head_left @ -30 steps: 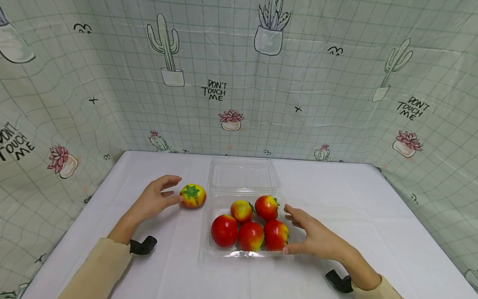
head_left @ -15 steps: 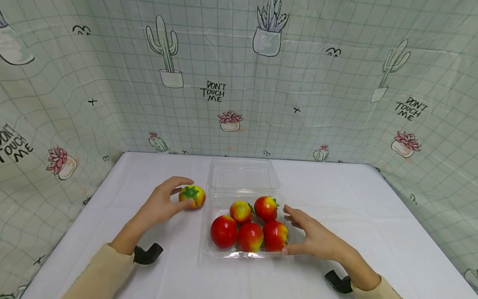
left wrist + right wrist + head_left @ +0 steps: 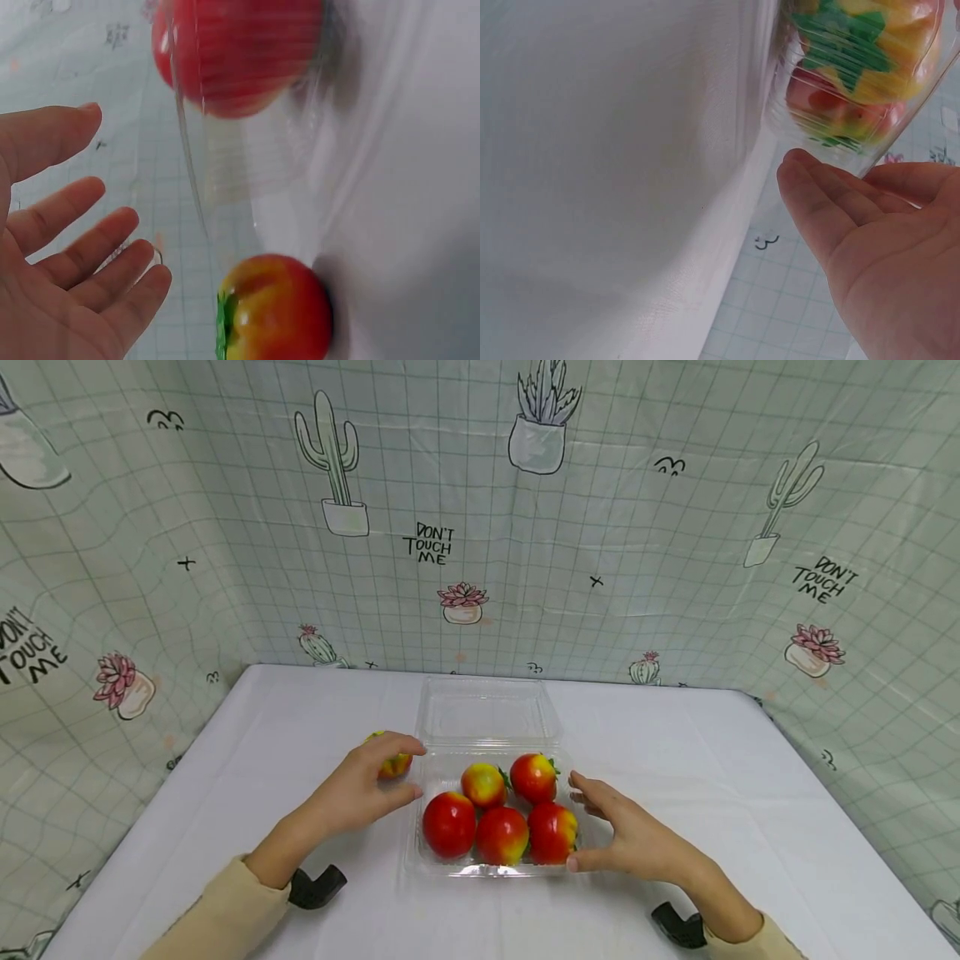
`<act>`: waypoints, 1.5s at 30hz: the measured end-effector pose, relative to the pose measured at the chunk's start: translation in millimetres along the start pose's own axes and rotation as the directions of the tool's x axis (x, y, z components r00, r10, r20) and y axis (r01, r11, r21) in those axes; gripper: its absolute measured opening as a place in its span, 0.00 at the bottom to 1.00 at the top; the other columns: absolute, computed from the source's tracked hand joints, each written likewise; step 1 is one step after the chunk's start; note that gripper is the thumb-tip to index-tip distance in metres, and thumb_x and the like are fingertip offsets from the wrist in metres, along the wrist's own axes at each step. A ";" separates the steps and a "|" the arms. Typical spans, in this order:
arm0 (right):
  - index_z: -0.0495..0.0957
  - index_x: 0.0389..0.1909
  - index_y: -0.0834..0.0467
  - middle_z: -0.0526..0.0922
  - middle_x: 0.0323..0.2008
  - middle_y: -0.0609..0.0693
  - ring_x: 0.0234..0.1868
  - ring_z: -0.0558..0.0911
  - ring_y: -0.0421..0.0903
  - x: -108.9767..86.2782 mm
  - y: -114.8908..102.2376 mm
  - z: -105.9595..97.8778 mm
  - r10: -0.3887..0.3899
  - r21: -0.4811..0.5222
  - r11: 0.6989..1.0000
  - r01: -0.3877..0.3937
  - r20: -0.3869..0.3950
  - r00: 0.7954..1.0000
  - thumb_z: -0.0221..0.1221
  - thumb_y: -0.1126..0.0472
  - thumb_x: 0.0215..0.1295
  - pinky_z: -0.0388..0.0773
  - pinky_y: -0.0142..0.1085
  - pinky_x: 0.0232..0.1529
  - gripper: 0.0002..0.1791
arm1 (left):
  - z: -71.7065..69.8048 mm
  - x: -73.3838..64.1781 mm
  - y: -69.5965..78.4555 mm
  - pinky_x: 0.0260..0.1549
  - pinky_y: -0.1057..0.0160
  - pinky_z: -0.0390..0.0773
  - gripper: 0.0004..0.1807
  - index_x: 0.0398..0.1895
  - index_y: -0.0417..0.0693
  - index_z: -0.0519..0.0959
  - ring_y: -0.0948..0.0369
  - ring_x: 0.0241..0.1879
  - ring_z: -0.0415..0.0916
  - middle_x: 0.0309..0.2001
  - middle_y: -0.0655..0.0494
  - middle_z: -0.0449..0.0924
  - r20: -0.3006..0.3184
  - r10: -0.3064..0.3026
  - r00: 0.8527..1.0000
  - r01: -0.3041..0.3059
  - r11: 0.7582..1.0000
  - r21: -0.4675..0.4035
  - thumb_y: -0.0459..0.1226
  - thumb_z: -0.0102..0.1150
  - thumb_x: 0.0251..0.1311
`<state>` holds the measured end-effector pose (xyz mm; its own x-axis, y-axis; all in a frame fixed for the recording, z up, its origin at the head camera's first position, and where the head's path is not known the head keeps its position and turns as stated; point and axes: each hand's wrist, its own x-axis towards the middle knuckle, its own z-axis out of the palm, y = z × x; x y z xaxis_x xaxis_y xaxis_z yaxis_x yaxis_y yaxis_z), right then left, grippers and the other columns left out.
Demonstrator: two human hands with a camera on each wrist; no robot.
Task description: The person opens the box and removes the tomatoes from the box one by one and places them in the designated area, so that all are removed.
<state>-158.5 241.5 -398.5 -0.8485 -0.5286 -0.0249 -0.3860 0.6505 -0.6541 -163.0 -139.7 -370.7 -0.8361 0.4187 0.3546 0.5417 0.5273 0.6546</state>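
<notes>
A clear plastic clamshell box (image 3: 491,870) lies on the table with its lid (image 3: 487,706) folded back. Inside sit several red and yellow tomatoes (image 3: 502,835) with green leafy tops. Another tomato (image 3: 396,767) rests on the table left of the box, partly hidden behind my left hand (image 3: 356,789). That hand holds nothing; its thumb and fingers are spread, fingertips close to the box's left edge. In the left wrist view the loose tomato (image 3: 281,307) lies beyond the fingers. My right hand (image 3: 637,835) is at the box's right side, fingers loosely extended, fingertips right at the wall.
A white cloth covers the table (image 3: 660,743). A grid-patterned curtain (image 3: 480,485) with cactus drawings hangs behind and at both sides. Black wrist mounts (image 3: 318,887) stick out below both forearms.
My left hand has moved right, past the loose tomato, toward the box's left edge. The tomato stays about where it was. My right hand has hardly moved.
</notes>
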 end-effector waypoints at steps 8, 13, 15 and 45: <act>0.50 0.74 0.60 0.61 0.69 0.56 0.62 0.71 0.58 0.4 0.3 0.1 -0.002 0.001 1.000 0.002 -0.001 1.000 0.69 0.39 0.48 0.69 0.51 0.60 0.59 | 15.4 2.5 12.2 0.54 0.53 0.75 0.24 0.55 0.50 0.74 0.56 0.56 0.71 0.54 0.57 0.74 0.106 0.007 0.994 -0.014 0.998 0.064 0.37 0.68 0.55; 0.50 0.74 0.59 0.60 0.70 0.56 0.62 0.70 0.57 0.7 0.7 1.3 0.006 0.001 1.000 -0.006 0.006 1.000 0.69 0.39 0.48 0.69 0.51 0.60 0.58 | 23.1 5.1 15.5 0.54 0.53 0.75 0.23 0.55 0.50 0.75 0.55 0.56 0.71 0.53 0.56 0.75 0.157 0.012 0.987 -0.021 0.998 0.055 0.39 0.67 0.56; 0.50 0.74 0.59 0.60 0.69 0.56 0.62 0.71 0.57 0.8 0.8 1.6 0.008 -0.005 1.000 -0.008 0.005 1.000 0.69 0.39 0.49 0.70 0.51 0.59 0.58 | 25.3 5.7 16.7 0.54 0.53 0.75 0.23 0.55 0.48 0.75 0.55 0.55 0.72 0.54 0.55 0.75 0.168 0.015 0.986 -0.026 0.998 0.061 0.40 0.67 0.56; 0.50 0.74 0.58 0.60 0.70 0.55 0.62 0.71 0.56 0.1 0.9 1.9 0.014 -0.004 1.000 -0.014 -0.004 1.000 0.69 0.38 0.48 0.69 0.51 0.60 0.59 | 56.2 37.6 23.2 0.54 0.59 0.75 0.24 0.58 0.49 0.74 0.62 0.53 0.70 0.53 0.58 0.73 0.189 0.003 0.982 -0.036 0.985 0.171 0.44 0.63 0.60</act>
<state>-158.2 241.0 -400.5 -0.8555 -0.5169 -0.0309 -0.3752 0.6600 -0.6508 -177.0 -70.2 -379.7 -0.8031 0.5523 0.2237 0.5781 0.6309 0.5175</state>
